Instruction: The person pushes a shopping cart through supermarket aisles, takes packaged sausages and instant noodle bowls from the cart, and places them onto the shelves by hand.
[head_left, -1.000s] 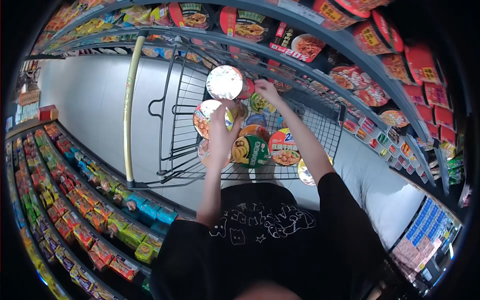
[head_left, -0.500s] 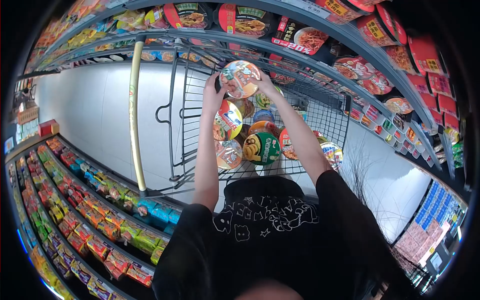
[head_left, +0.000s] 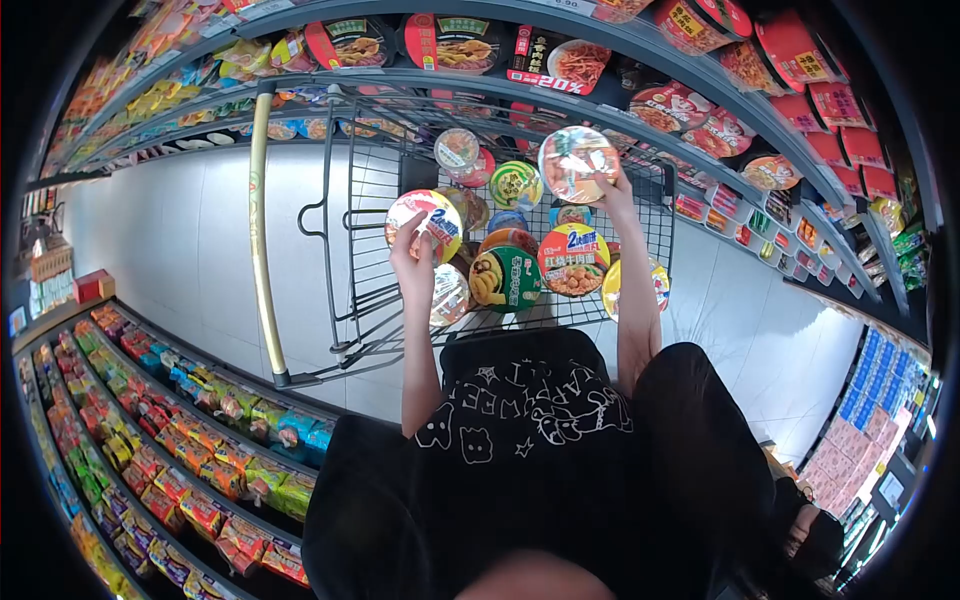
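Inside the wire trolley point(head_left: 655, 215), clock face taken about the small blue tub point(head_left: 508, 221):

- Right hand point(head_left: 614, 190), 2 o'clock. Grip pinching the edge of one orange-and-white bowl point(head_left: 575, 163), lidded, thumb over the lid; bowl between 1 and 2 o'clock.
- Left hand point(head_left: 412, 250), between 8 and 9 o'clock. Fingertips laid on one yellow-and-white bowl point(head_left: 447, 213) at 9 o'clock, lid marked "2"; cannot tell whether this grip pinches it.
- Lime-green bowl point(head_left: 516, 186), 12 o'clock.
- Pale-lidded tub point(head_left: 457, 149), 11 o'clock.
- Dark green bowl point(head_left: 507, 278), 6 o'clock.
- Red bowl point(head_left: 574, 262), 4 o'clock, lid also marked "2".
- Yellow bowl point(head_left: 618, 292), 4 o'clock, farther out, partly behind the right forearm.
- Trolley handle point(head_left: 261, 230), pale yellow, 9 o'clock, outermost.
- Packet shelves point(head_left: 200, 450), 8 o'clock, beyond the trolley.
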